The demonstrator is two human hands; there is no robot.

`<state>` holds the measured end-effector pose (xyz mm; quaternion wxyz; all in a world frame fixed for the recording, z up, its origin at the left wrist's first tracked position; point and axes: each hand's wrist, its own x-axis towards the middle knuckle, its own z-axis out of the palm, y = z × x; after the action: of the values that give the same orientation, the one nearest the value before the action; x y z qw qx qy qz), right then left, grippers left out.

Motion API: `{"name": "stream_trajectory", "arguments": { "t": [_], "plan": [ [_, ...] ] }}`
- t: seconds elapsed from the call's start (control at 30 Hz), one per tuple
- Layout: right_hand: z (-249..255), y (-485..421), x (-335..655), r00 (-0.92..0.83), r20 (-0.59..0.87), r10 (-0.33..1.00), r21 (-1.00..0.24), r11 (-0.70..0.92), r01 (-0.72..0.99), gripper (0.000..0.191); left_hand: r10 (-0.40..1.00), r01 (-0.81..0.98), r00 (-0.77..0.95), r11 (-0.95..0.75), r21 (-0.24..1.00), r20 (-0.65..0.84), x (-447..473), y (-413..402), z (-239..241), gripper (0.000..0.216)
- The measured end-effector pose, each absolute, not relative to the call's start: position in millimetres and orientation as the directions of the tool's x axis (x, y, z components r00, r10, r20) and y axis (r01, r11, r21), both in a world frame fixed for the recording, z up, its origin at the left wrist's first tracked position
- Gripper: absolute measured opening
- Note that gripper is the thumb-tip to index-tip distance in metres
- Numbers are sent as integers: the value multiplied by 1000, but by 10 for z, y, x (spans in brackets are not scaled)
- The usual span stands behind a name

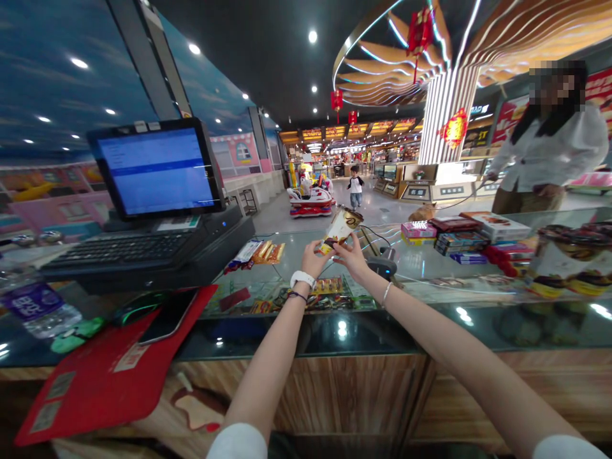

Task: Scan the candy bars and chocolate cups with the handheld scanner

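I stand behind a glass shop counter (430, 268). My left hand (313, 258), with a white watch on the wrist, and my right hand (352, 255), with a thin bracelet, both pinch a small cream and brown snack packet (340, 231). The packet is held tilted above the counter's middle. A barcode scanner (385, 262) lies on the glass just right of my right hand. Wrapped snack bars (261, 253) lie left of my left hand.
A till screen (155, 169) with keyboard (122, 250) stands at left, with a phone (167, 319) on a red mat (95, 382) and a water bottle (36, 306). Boxed goods (459, 239) and cups (568, 258) sit at right. A person in white (549, 159) stands beyond the counter.
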<state>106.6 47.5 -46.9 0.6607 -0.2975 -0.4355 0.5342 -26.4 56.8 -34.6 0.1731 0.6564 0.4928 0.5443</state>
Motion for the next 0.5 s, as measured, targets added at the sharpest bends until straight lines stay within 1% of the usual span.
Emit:
{"name": "stream_trajectory", "arguments": {
  "t": [0.07,0.13,0.2,0.3,0.37,0.43,0.5],
  "plan": [
    [-518,492,1054,86,289,954,-868,299,-396,95,806,579,-40,-463,672,590,-264,538,-338,49],
    [-557,505,1041,92,321,943,-881,333,-336,97,795,659,-3,-454,599,607,-271,503,-332,53],
    [-581,511,1018,67,346,936,-896,351,-271,97,807,691,10,-432,580,590,-314,471,-331,55],
    [-601,507,924,-10,366,930,-911,356,-209,95,834,689,18,-411,597,552,-502,432,-348,54],
    [-616,492,797,-94,372,924,-910,343,-232,96,842,690,23,-403,601,538,-718,409,-372,56],
    [-634,467,616,-188,370,910,-905,308,-293,99,849,699,35,-397,594,527,-988,379,-404,59],
    [-651,432,401,-281,370,885,-897,262,-356,100,856,723,12,-364,587,516,-1279,334,-440,61]
  ]
}}
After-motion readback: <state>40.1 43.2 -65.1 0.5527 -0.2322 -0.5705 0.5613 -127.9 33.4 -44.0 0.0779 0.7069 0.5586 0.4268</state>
